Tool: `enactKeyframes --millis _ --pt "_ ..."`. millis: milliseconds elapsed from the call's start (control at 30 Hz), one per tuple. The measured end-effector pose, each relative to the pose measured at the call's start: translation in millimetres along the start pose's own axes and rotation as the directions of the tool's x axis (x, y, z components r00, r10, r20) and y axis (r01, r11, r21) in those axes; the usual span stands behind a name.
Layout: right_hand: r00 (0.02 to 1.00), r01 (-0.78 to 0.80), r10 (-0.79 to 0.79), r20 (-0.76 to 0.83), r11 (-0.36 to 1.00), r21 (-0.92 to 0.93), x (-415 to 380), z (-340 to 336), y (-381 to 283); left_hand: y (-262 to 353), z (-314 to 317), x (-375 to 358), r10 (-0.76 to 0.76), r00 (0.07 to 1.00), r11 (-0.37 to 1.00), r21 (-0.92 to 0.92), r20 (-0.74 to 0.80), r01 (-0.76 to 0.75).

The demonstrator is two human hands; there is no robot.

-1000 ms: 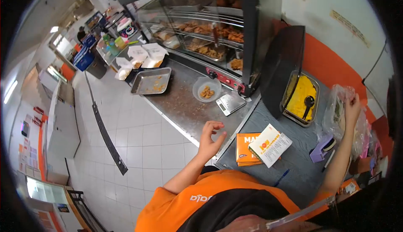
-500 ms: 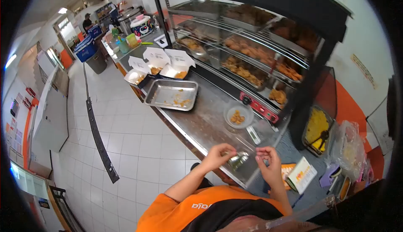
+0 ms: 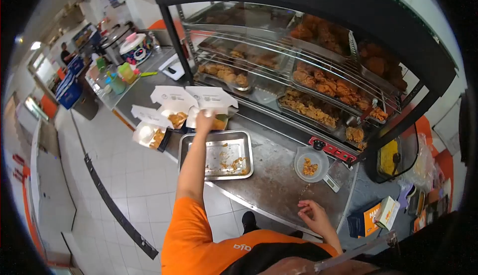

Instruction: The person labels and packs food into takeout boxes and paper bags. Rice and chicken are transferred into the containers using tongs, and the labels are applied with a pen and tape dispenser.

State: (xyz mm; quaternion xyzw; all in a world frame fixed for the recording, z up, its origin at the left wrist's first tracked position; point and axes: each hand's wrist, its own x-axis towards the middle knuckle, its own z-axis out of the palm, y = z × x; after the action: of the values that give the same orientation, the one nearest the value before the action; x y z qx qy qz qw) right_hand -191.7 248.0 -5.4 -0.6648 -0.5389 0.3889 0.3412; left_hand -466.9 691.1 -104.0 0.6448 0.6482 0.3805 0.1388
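Observation:
My left hand (image 3: 203, 120) reaches out over the open rightmost takeaway box (image 3: 211, 97). Its fingers are smeared and partly hidden by the hand, so what they hold, if anything, does not show. Fried food (image 3: 219, 124) lies in that box. Two more open boxes stand beside it: a middle box (image 3: 178, 120) with fried pieces and a left box (image 3: 148, 136) with fried food and a round white portion. Held low over the counter's front edge, my right hand (image 3: 315, 216) is open with loosely curled fingers and nothing visible in it.
Under my left forearm sits a metal tray (image 3: 216, 176) with crumbs. A bowl (image 3: 311, 164) of fried bits rests on a digital scale (image 3: 331, 183). Behind the counter (image 3: 269, 185) stands a glass warming cabinet (image 3: 274, 105) full of fried food. A person (image 3: 66, 55) is far back left.
Both hands were together near the counter's front edge with a small clear packet. My left hand has moved away to the boxes; the right stayed near the edge, without the packet. The view has shifted.

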Motion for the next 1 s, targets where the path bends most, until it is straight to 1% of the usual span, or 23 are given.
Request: enactKeyframes --millis 33,67,133,167,233,267,333,367,433,467,500,533,567,600,633,667,700,833,900,933,1000 --pt "1.000 -0.015 0.015 -0.019 1.000 -0.004 -1 0 0 0 -17 5 -0.127 0.992 0.958 0.258 -0.014 0.127" --pt "0.997 -0.045 0.043 -0.057 0.998 -0.038 -4 0 1 13 -25 0 -0.346 0.916 0.813 0.423 -0.204 0.401" --pt "0.991 -0.084 0.077 -0.109 0.994 -0.069 -10 0 7 1 -44 1 -0.569 0.807 0.744 0.318 -0.159 0.587" --pt "0.986 -0.108 0.098 -0.136 0.992 -0.067 -13 -1 13 -13 -37 2 -0.563 0.813 0.751 0.321 -0.147 0.577" --pt "0.977 -0.140 0.129 -0.167 0.988 -0.059 -17 -2 16 -38 -14 6 -0.626 0.731 0.660 0.315 -0.272 0.682" --pt "0.975 -0.162 0.146 -0.167 0.983 -0.084 -17 -2 15 -44 -5 11 -0.624 0.735 0.663 0.317 -0.266 0.678" --pt "0.972 -0.184 0.164 -0.171 0.976 -0.112 -16 -2 12 -47 5 17 -0.580 0.787 0.747 0.247 -0.211 0.617" --pt "0.970 -0.191 0.171 -0.173 0.976 -0.109 -15 -2 10 -49 10 18 -0.579 0.788 0.750 0.242 -0.208 0.615" --pt "0.967 -0.195 0.174 -0.186 0.975 -0.105 -13 0 4 -52 17 15 -0.495 0.840 0.794 0.275 -0.225 0.541" --pt "0.964 -0.209 0.189 -0.189 0.974 -0.093 -13 0 1 -46 10 12 -0.488 0.845 0.802 0.269 -0.221 0.533" --pt "0.960 -0.222 0.204 -0.193 0.972 -0.079 -13 1 -1 -40 0 9 -0.465 0.883 0.832 0.310 -0.066 0.461" --pt "0.957 -0.221 0.201 -0.209 0.973 -0.073 -14 3 -2 -34 -6 6 -0.431 0.898 0.861 0.341 0.093 0.378" --pt "0.955 -0.234 0.216 -0.202 0.970 -0.071 -17 4 -2 -38 -2 7 -0.342 0.933 0.883 0.377 0.108 0.280" --pt "0.954 -0.248 0.231 -0.193 0.966 -0.070 -20 5 -1 -50 3 11 -0.328 0.938 0.890 0.371 0.114 0.266" --pt "0.951 -0.249 0.231 -0.207 0.966 -0.066 -23 6 -1 -68 9 18 -0.195 0.965 0.934 0.335 0.176 0.127" --pt "0.958 -0.245 0.224 -0.181 0.964 -0.103 -25 4 0 -75 14 23 -0.058 0.972 0.958 0.288 0.229 -0.011" --pt "0.964 -0.239 0.217 -0.153 0.961 -0.141 -27 3 1 -71 15 23 -0.013 0.983 0.961 0.272 0.182 -0.038" --pt "0.960 -0.236 0.215 -0.178 0.965 -0.112 -33 5 9 -53 15 28 0.078 0.982 0.979 0.172 0.171 -0.107" --pt "0.960 -0.259 0.235 -0.151 0.952 -0.165 -35 6 4 -40 13 28 0.131 0.985 0.988 0.064 0.115 -0.139" --pt "0.957 -0.267 0.242 -0.161 0.950 -0.160 -36 6 4 -34 10 27 0.141 0.982 0.987 0.059 0.123 -0.149" --pt "0.964 -0.248 0.231 -0.129 0.958 -0.144 -39 4 5 -17 2 30 0.205 0.974 0.977 0.034 0.094 -0.208"
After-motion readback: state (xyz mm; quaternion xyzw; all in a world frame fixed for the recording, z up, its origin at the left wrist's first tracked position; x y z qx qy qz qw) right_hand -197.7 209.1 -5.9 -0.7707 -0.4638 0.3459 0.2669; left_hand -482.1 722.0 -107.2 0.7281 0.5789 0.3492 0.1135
